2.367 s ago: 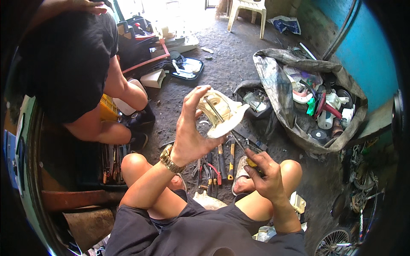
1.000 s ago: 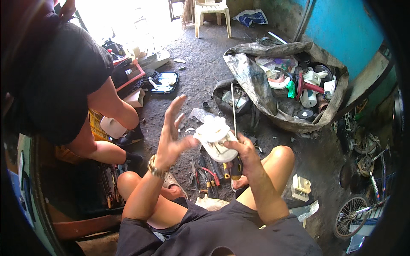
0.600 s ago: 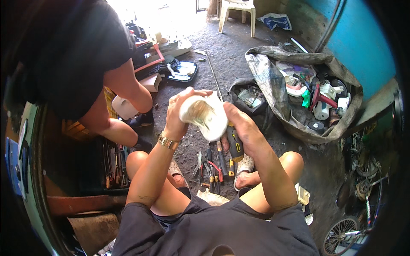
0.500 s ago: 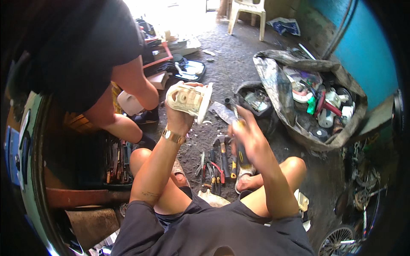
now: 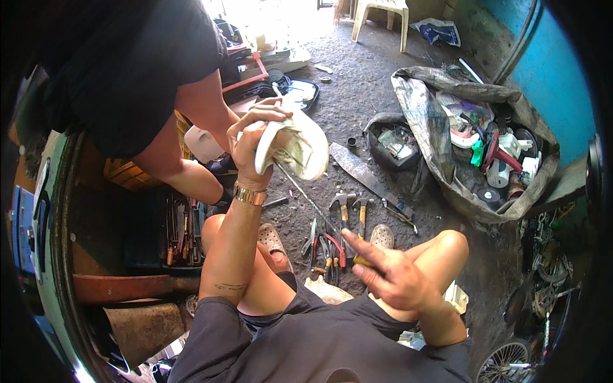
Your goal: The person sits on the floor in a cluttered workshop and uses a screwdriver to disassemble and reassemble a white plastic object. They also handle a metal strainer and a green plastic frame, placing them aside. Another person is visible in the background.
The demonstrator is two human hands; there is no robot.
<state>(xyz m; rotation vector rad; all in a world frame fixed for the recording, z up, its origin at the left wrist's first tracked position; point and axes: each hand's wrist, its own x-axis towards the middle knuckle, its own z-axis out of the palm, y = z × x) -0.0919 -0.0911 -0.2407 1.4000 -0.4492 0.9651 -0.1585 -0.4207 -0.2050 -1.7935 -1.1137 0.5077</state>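
Observation:
Raised in front of me, my left hand (image 5: pixel 248 150) grips a cream-white hollow plastic housing (image 5: pixel 314 152) by its side, its open inside tilted toward me. My right hand (image 5: pixel 401 277), lower and to the right, is closed around the yellow handle of a screwdriver (image 5: pixel 314 205), index finger stretched along it. The long thin shaft runs up and left to the housing's lower edge; whether its tip touches inside is hidden. On the ground between my feet lie two hammers (image 5: pixel 343 208) and several pliers (image 5: pixel 331 250).
Beyond the hammers is a flat saw-like blade (image 5: pixel 359 171). A large sack (image 5: pixel 416 121) of plastic scrap and a small black bag (image 5: pixel 373 129) stand right. Another person (image 5: pixel 137 83) is close on my left, beside a tray of tools (image 5: pixel 182 237). A bicycle wheel (image 5: pixel 504 362) lies lower right.
My left hand has turned the housing so its hollow side faces me. My right hand has moved down and toward me, with the screwdriver's shaft now pointing at the housing.

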